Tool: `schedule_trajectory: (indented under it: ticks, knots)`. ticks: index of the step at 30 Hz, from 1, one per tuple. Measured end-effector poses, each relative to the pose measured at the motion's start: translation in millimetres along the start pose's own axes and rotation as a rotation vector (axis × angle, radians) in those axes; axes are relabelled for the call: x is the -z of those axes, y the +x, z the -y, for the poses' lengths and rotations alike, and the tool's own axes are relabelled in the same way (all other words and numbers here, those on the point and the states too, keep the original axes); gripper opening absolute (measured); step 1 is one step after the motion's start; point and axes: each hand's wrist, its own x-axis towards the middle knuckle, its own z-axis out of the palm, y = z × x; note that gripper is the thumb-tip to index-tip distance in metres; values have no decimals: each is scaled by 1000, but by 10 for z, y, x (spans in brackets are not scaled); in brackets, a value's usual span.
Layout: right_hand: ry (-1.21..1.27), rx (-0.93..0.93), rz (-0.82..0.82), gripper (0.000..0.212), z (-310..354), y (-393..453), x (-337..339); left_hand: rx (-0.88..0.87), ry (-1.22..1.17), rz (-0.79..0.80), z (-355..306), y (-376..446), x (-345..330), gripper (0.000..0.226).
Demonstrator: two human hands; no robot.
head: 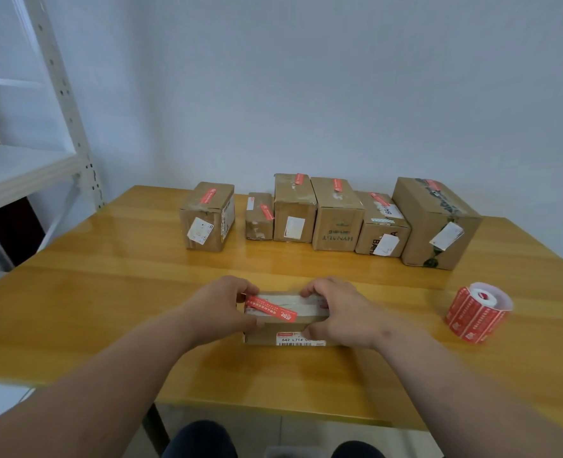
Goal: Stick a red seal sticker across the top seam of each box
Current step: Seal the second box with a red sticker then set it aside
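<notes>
Both hands, left hand (222,304) and right hand (339,312), grip the small box (283,330) (sticker (270,309) laid on); next I'd press it flat across the seam.

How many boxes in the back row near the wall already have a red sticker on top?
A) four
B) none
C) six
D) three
C: all six boxes in the back row carry a red sticker, while the hands hold a seventh box in front.
</notes>
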Motion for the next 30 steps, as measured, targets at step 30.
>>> schedule_trajectory:
  ticks: [30]
  knots:
    - [-87, 12, 47, 64, -35, 52, 19, 151, -340, 73, -300, 169, 348, 7]
